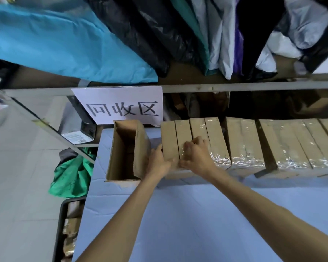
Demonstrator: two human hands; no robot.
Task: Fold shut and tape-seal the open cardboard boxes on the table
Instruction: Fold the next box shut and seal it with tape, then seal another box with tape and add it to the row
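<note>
Where the head view looks down on the bench (178, 214), draped in pale blue cloth, both hands meet on a taped box (169, 137) standing toward the bench's far edge. The left hand (157, 163) grips this box at its near left corner, fingers curled round the edge, in the gap next to the open box (114, 159). That open box stands just left of it, flaps up, one flap leaning toward the hand. The right hand (195, 157) rests on the taped box's top by its front edge, fingers bent with their tips on the glossy tape; whether they pinch anything cannot be told. More sealed boxes (284, 144) run in a row to the right, close together. A paper sign (125, 104) hangs from a shelf rail (235, 86) behind the boxes. A green bag (72, 173) lies on the floor to the left.
</note>
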